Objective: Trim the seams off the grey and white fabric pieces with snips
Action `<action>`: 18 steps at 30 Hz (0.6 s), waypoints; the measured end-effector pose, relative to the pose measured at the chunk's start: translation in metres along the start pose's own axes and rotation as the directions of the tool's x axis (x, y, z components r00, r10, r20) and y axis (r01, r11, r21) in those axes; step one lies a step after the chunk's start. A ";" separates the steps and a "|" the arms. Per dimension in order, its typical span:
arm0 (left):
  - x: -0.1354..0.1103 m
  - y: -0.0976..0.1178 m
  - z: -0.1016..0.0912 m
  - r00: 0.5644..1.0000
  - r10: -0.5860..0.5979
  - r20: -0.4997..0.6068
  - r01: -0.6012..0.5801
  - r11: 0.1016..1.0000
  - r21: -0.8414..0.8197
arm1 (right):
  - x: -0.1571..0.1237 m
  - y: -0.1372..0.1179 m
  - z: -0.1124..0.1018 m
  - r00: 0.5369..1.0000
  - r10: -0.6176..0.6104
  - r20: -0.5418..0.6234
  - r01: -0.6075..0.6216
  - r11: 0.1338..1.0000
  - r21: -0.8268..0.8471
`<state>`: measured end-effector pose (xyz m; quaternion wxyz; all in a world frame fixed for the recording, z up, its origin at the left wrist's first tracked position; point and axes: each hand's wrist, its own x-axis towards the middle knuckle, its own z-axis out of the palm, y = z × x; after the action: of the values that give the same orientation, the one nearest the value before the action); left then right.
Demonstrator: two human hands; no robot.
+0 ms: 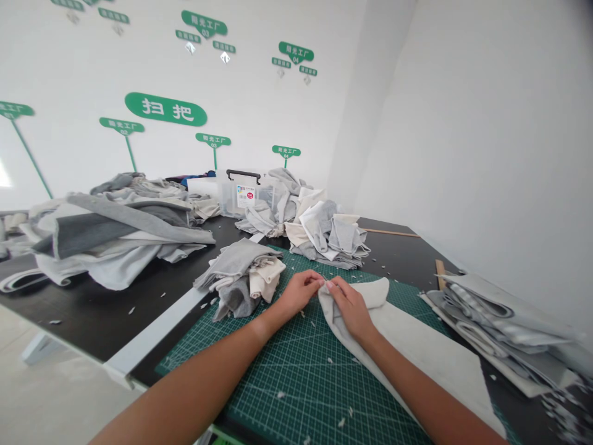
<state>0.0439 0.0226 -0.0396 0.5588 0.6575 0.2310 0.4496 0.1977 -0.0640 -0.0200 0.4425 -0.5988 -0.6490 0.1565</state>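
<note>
A long off-white piece of felt-like cloth [430,346] lies across the green cutting mat [278,364], its far end folded over toward me. At the left corner of that fold, my right hand [349,309] pinches the cloth between thumb and fingers. My left hand [303,289] is closed in a pinch at the same edge, its fingertips almost meeting those of the right. Whatever fine bit lies between the fingertips is too small to make out. Just left of the hands sits a small heap of grey and cream cloth pieces [241,266].
A large pile of grey and white cloth [125,228] covers the table's left. Behind the mat are another cloth heap [324,228] and a clear plastic box [231,194]. Folded cloths [500,334] lie at the right, near a wooden strip [439,274]. Small scraps dot the mat.
</note>
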 end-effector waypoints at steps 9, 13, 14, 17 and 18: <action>0.000 -0.001 -0.001 1.000 -0.005 -0.016 0.005 1.000 0.019 | 0.012 0.017 -0.002 0.997 0.029 -0.070 -0.024 0.998 0.066; 0.001 -0.001 -0.002 1.000 -0.005 -0.018 0.005 1.000 0.018 | 0.019 0.024 -0.003 1.000 -0.005 -0.009 0.006 0.999 0.046; 0.001 -0.001 -0.002 1.000 -0.003 -0.019 0.003 1.000 0.018 | 0.020 0.026 -0.004 1.000 -0.015 0.017 0.015 0.999 0.036; 0.001 -0.002 -0.003 1.000 0.009 -0.024 -0.008 1.000 0.024 | 0.023 0.028 -0.009 0.994 -0.042 0.101 0.042 0.999 -0.003; 0.002 -0.002 -0.003 1.000 0.010 -0.029 -0.009 1.000 0.029 | 0.024 0.029 -0.012 0.991 -0.048 0.126 0.051 0.999 -0.019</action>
<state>0.0423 0.0260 -0.0409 0.5437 0.6601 0.2424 0.4582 0.2279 -0.0392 -0.0254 0.3979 -0.5764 -0.6918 0.1757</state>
